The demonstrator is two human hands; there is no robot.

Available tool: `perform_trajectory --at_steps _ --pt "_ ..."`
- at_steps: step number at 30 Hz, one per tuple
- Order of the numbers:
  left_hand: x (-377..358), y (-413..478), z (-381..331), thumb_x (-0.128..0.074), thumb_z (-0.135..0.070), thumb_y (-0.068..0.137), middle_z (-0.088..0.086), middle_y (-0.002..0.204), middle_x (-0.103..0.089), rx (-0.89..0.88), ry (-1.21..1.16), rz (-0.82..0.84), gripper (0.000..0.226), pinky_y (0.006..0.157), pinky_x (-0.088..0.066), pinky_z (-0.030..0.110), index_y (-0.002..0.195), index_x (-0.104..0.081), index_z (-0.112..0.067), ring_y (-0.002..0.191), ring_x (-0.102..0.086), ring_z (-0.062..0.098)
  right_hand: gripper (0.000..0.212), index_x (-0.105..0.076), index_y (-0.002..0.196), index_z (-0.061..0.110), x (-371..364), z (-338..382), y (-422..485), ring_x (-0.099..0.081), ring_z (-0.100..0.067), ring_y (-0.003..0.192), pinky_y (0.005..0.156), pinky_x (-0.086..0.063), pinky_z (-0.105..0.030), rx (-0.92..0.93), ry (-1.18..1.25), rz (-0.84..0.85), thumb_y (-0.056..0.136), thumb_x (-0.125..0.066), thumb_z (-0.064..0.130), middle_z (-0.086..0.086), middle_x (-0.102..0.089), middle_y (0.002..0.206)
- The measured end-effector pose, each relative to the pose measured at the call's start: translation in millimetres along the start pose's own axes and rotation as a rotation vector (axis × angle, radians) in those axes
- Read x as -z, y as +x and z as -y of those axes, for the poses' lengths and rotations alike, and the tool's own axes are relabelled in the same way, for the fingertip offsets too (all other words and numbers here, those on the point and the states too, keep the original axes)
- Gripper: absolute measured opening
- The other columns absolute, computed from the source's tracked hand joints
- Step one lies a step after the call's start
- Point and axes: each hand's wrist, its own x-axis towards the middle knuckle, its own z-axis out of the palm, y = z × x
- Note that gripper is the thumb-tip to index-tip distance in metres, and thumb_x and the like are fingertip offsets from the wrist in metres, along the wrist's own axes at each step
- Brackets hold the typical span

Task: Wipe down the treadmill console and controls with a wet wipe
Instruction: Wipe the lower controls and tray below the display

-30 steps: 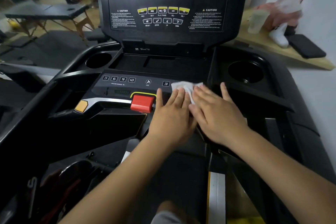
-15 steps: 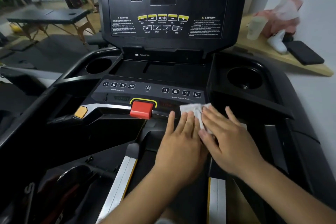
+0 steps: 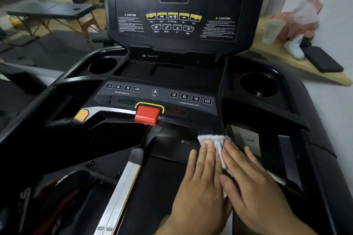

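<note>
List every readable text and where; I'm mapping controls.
"PULSE", "CALORIE", "CAUTION" twice: upper console.
"PREV", "NEXT", "PLAY/PAUSE", "VOL-", "VOL+", "PRESET", "ENTER", "UP", "DOWN": buttons.
"3 6 9 12", "INCLINE CHOICE": left keys.
"FAN": fan key.
"3 6 9 12", "SPEED CHOICE": right keys.
Fine print: unreadable.

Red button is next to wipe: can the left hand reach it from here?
Probably yes. The left hand lies flat on the wipe, and nothing stands between it and the red button.

Your left hand (image 3: pixel 200 187) and right hand (image 3: pixel 252 181) lay flat, side by side, on the white wipe (image 3: pixel 210 138) just below the console (image 3: pixel 193 109).
</note>
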Motion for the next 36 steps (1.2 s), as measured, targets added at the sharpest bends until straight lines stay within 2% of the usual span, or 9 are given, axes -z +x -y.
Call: perform_trajectory --at_steps 5,10,12,14,16,18,25,31,36 --pt "11.9 42.8 31.0 -0.026 -0.037 0.098 0.026 0.155 -0.028 0.000 0.071 0.050 0.067 0.115 -0.024 0.059 0.151 -0.022 0.002 0.146 -0.022 0.039 0.066 -0.019 0.152 0.015 4.3 -4.1 56.7 -0.004 -0.006 0.148 0.121 -0.002 -0.031 -0.060 -0.048 0.062 0.099 -0.010 0.055 0.000 -0.015 0.161" --pt "29.6 95.2 68.9 0.006 -0.049 0.089 0.016 0.163 0.002 0.110 0.130 0.213 0.077 0.120 0.009 0.048 0.154 0.005 -0.007 0.150 0.009 0.027 0.081 -0.016 0.153 0.015 10.3 -12.1 118.0 0.004 -0.008 0.148 0.121 0.003 -0.035 -0.121 -0.083 0.112 0.088 0.001 0.061 0.001 -0.007 0.163" --pt "34.6 102.6 74.3 0.011 -0.050 0.087 0.014 0.163 0.004 0.105 0.138 0.237 0.076 0.120 0.011 0.049 0.152 0.011 -0.011 0.150 0.010 0.026 0.082 -0.019 0.153 0.015 10.5 -12.5 129.3 0.003 -0.009 0.149 0.122 0.001 -0.037 -0.123 -0.084 0.110 0.088 0.000 0.061 0.001 -0.010 0.162" --pt "37.7 93.9 73.2 -0.001 -0.049 0.092 0.019 0.160 -0.015 0.086 0.133 0.186 0.073 0.121 -0.003 0.053 0.151 -0.002 -0.005 0.150 -0.008 0.029 0.078 -0.023 0.152 0.015 9.8 -10.7 124.2 0.001 -0.009 0.149 0.122 -0.001 -0.038 -0.104 -0.097 0.100 0.091 -0.003 0.060 0.000 -0.014 0.162" --pt "36.9 73.1 69.3 -0.023 -0.044 0.096 0.023 0.149 -0.041 0.055 0.097 0.089 0.068 0.116 -0.021 0.057 0.146 -0.033 0.002 0.143 -0.033 0.033 0.073 -0.027 0.151 0.015 8.3 -5.7 104.5 -0.002 -0.009 0.149 0.121 -0.002 -0.037 -0.062 -0.107 0.092 0.095 -0.009 0.058 0.001 -0.018 0.161" --pt "33.2 50.9 64.5 -0.033 -0.039 0.093 0.021 0.145 -0.048 0.030 0.076 0.048 0.064 0.114 -0.027 0.057 0.141 -0.045 0.002 0.139 -0.040 0.032 0.066 -0.028 0.150 0.016 5.8 0.8 78.6 -0.003 -0.007 0.149 0.121 -0.004 -0.035 -0.025 -0.109 0.086 0.099 -0.013 0.056 0.003 -0.019 0.160" --pt "17.1 19.2 52.5 -0.042 -0.035 0.088 0.019 0.151 -0.040 0.019 0.069 0.047 0.067 0.113 -0.019 0.054 0.145 -0.042 0.000 0.144 -0.030 0.032 0.062 -0.032 0.148 0.015 4.6 14.6 50.0 -0.016 -0.013 0.148 0.115 -0.015 -0.046 0.000 -0.195 0.136 0.101 -0.017 0.054 0.000 -0.027 0.157" --pt "26.6 49.4 77.1 -0.030 -0.040 0.096 0.023 0.148 -0.043 0.090 0.128 0.062 0.065 0.114 -0.024 0.061 0.144 -0.041 0.003 0.141 -0.036 0.035 0.070 -0.015 0.152 0.019 7.6 16.3 106.8 0.001 -0.007 0.148 0.120 0.004 -0.049 -0.055 -0.215 0.200 0.095 0.002 0.058 0.005 -0.011 0.161" --pt "37.1 55.9 95.2 -0.029 -0.042 0.096 0.018 0.152 -0.039 0.095 0.133 0.117 0.066 0.116 -0.020 0.060 0.147 -0.039 -0.002 0.145 -0.030 0.029 0.074 -0.017 0.152 0.019 5.1 30.7 103.9 -0.001 -0.012 0.149 0.120 0.002 -0.050 -0.065 -0.237 0.209 0.094 0.006 0.057 0.001 -0.014 0.161"
